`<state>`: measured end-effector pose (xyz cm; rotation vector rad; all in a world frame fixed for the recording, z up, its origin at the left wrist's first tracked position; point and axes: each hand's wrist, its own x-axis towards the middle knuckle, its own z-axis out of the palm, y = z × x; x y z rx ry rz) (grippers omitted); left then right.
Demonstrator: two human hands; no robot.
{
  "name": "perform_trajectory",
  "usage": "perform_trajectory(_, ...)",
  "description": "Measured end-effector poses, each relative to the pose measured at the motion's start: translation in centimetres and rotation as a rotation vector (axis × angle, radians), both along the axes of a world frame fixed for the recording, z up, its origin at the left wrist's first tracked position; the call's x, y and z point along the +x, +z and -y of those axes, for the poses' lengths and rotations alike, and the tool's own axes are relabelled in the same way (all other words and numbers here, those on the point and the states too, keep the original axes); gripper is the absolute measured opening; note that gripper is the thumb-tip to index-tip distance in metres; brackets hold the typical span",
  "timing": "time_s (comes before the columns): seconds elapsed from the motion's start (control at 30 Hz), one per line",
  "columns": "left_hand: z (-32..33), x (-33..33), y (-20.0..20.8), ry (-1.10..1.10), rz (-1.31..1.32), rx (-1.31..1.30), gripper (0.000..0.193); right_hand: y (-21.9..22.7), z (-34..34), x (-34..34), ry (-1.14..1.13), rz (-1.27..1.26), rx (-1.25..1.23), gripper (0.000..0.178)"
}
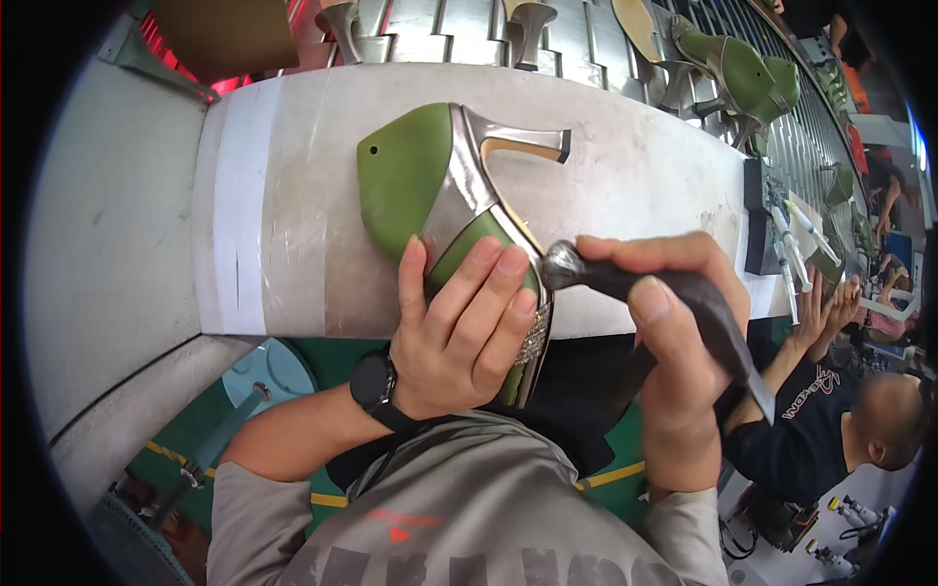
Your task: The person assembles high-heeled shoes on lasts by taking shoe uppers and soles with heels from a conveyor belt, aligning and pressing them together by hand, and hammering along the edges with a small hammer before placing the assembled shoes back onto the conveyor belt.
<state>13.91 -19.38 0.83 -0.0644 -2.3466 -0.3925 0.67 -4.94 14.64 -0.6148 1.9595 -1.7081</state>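
Observation:
A silver high-heeled shoe [467, 186] on a green last [405, 176] lies on its side on the pale worktable, its heel pointing right. My left hand [459, 322] wraps over the toe half, fingers pressed on the last and upper, and steadies it. A glittery band [532, 337] shows beside those fingers at the shoe's edge. In my right hand [684, 322] is a dark hammer [620, 280] with a rounded metal face and a thin, tapered far end. The rounded face is at the edge of the sole; whether it touches, I cannot tell.
A slatted metal conveyor [469, 37] with more heeled shoes on green lasts [738, 73] runs along the far side. At the right, a black box [760, 210] stands by several syringes [789, 249]. A co-worker [811, 430] sits there. A blue stool [269, 376] is below left.

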Motion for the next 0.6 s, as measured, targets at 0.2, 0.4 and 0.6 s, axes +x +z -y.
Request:
perform_trajectory(0.2, 0.0, 0.2, -0.2, -0.006, 0.032, -0.007, 0.063, 1.0, -0.7, 0.6, -0.228, -0.036, -0.17, 0.047)
perform_trajectory(0.4, -1.0, -0.1, 0.0, 0.016, -0.021, 0.148, 0.038, 0.0, -0.3, -2.3, 0.097, 0.149, 0.041, 0.029)
perform_trajectory(0.6, -0.9, 0.1, -0.3, 0.019, -0.027, 0.129, 0.039, 1.4, 3.7, -5.9, 0.151, 0.31, 0.291, 0.026)
